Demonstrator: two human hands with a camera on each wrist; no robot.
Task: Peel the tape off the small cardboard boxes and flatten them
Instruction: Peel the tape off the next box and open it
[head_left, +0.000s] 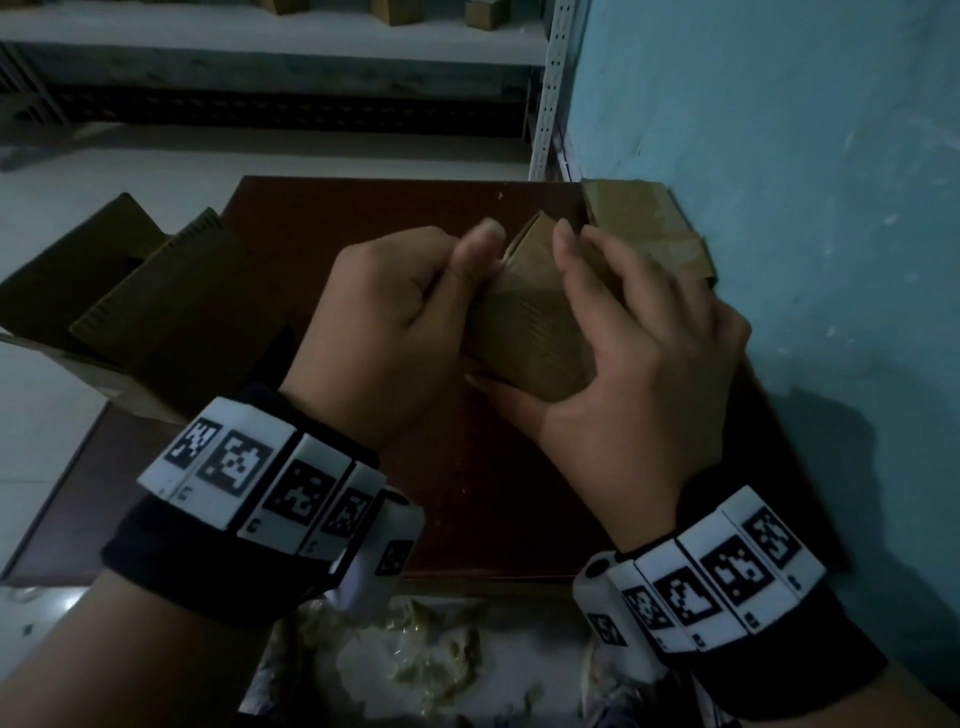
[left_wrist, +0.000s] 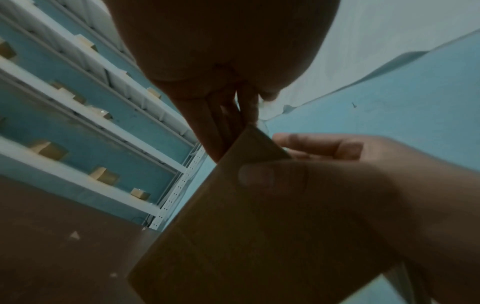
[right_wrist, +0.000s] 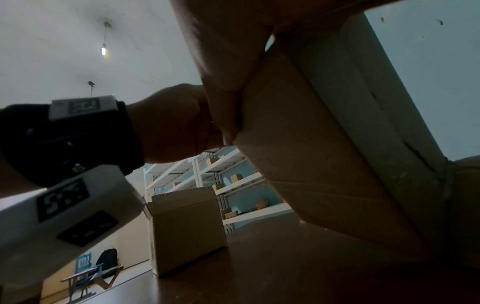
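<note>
A small brown cardboard box (head_left: 524, 322) is held tilted above the dark brown table (head_left: 467, 493), between both hands. My left hand (head_left: 395, 317) grips its left side, with the thumb up at the top edge. My right hand (head_left: 623, 338) wraps its right side, fingers over the top and thumb under the near bottom corner. In the left wrist view the box (left_wrist: 233, 236) fills the lower middle, with the fingers of both hands at its upper corner. The right wrist view shows the box (right_wrist: 324, 133) from below, with a tape seam down its face. Whether any tape is pinched is hidden.
A stack of flattened, taped cardboard (head_left: 649, 234) lies at the table's far right against the blue wall (head_left: 779, 156). A larger open carton (head_left: 119, 291) stands at the table's left. Crumpled tape scraps (head_left: 431, 649) lie on the floor near me. White shelving (head_left: 260, 47) with small boxes stands behind.
</note>
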